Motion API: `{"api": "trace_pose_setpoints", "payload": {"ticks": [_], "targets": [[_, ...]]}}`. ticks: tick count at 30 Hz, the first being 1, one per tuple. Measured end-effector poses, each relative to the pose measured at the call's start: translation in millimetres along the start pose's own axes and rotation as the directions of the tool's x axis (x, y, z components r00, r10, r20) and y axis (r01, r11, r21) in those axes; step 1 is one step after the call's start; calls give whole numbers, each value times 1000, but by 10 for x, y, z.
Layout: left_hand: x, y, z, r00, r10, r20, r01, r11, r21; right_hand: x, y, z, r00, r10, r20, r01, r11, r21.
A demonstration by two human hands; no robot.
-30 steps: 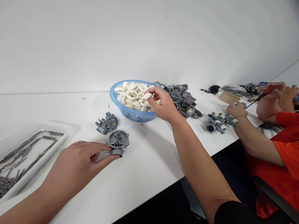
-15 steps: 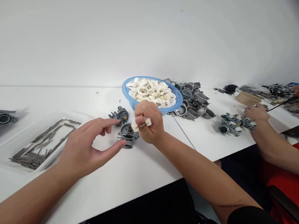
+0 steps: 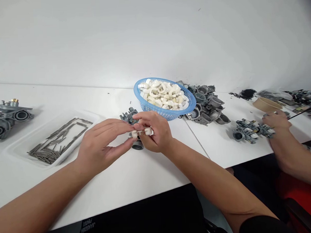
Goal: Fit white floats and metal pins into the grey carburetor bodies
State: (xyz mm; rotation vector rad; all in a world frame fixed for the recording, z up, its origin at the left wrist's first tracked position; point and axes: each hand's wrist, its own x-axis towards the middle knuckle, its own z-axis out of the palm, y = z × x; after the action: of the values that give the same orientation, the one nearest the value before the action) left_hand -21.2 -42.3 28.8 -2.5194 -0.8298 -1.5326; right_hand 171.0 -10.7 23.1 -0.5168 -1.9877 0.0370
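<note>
In front of me a white carburetor float (image 3: 135,134) is held between both hands, above two grey metal carburetor bodies. My right hand (image 3: 156,131) pinches the float at its right part. My left hand (image 3: 99,142) grips its left end between thumb and fingertips. One carburetor body (image 3: 128,115) shows behind the fingers. The nearer carburetor body (image 3: 137,145) is mostly covered by the hands. Just beyond, a blue basket (image 3: 165,113) is heaped with white floats (image 3: 158,92).
At left stands a white tray (image 3: 15,150) of thin metal pins (image 3: 46,155), with more carburetors (image 3: 7,119) beyond it. Grey metal bowls (image 3: 207,103) are piled right of the basket. Farther right, a co-worker's hand (image 3: 277,120) touches assembled carburetors (image 3: 250,130) near a tan container (image 3: 265,104).
My left hand has closed in from beside the carburetor bodies and now grips the float's left end. The right hand has turned, with the float still in it. The view has shifted slightly left.
</note>
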Motion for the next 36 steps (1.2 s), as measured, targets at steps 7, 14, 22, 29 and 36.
{"api": "trace_pose_setpoints", "payload": {"ticks": [7, 14, 22, 29, 36], "targets": [[-42, -88, -10, 996, -31, -85, 36, 998, 53, 35, 52, -103, 993, -65, 97, 67, 998, -18], [-100, -147, 3, 990, -114, -80, 122, 987, 102, 85, 202, -276, 981, -47, 191, 25, 993, 119], [-132, -128, 72, 981, -184, 64, 185, 983, -1, 12, 235, -446, 956, 39, 292, -105, 971, 214], [-170, -161, 68, 812, -440, 384, 448, 891, 74, 27, 261, -522, 923, 78, 376, -118, 990, 84], [-132, -126, 53, 683, -457, 570, 508, 858, 79, 60, 202, -561, 872, 150, 465, -213, 973, 85]]}}
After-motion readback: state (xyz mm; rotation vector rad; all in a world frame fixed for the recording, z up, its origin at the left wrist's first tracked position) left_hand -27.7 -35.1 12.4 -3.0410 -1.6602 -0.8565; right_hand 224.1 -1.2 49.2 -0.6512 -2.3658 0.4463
